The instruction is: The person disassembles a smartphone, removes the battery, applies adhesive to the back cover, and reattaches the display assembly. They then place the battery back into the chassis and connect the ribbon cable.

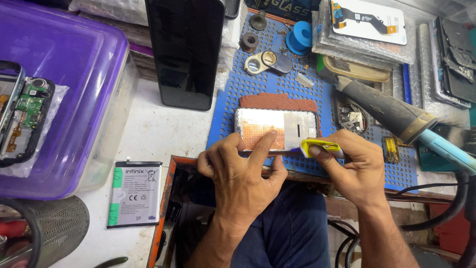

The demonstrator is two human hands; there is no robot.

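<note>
While fingers [263,144] press, tray [342,106] holds parts [353,119].

Bare forearms, no sleeves/rings — left hand [243,171], right hand [354,166]; dark blue trousers

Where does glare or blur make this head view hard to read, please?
In the head view, glare whitens the left part of the phone frame under the left hand; the black screen panel stays dark and featureless; the right hand with its yellow tool is sharp; the purple lid bends near the frame edge.
</note>
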